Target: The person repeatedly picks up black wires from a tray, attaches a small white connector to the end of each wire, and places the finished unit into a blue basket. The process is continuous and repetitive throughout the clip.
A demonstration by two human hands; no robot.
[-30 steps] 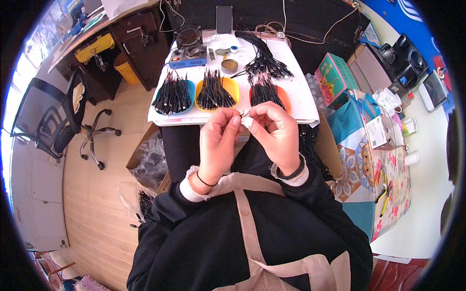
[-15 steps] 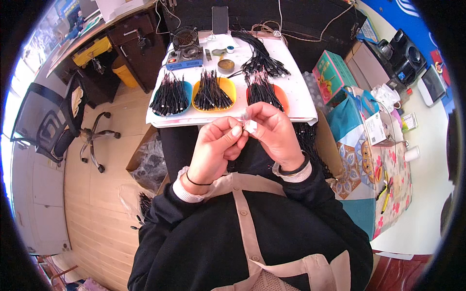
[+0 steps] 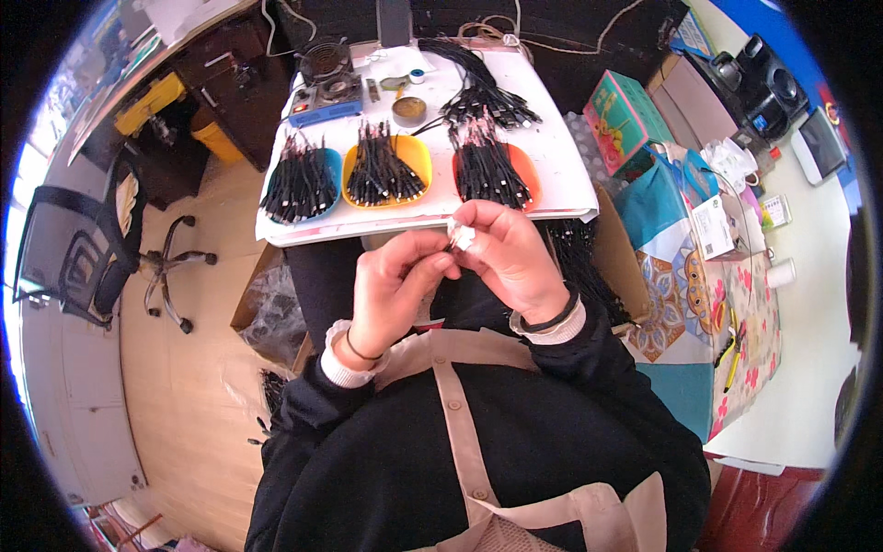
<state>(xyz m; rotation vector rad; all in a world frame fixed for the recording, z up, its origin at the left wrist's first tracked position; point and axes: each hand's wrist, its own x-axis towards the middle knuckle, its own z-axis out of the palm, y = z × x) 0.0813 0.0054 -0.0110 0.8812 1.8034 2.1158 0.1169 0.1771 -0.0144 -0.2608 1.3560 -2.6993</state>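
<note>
White scrap is pinched by the right hand; the left hand is curled, contents unclear — bowls are filled with cables, one bundle left out.

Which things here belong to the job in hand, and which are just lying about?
Likely the job's:
- white scrap in the right hand
- black cables in blue, yellow and red trays
- blue-fronted device, round tin

Apparently lying about:
- pink-and-green box
- yellow-handled tool
- office chair
</note>
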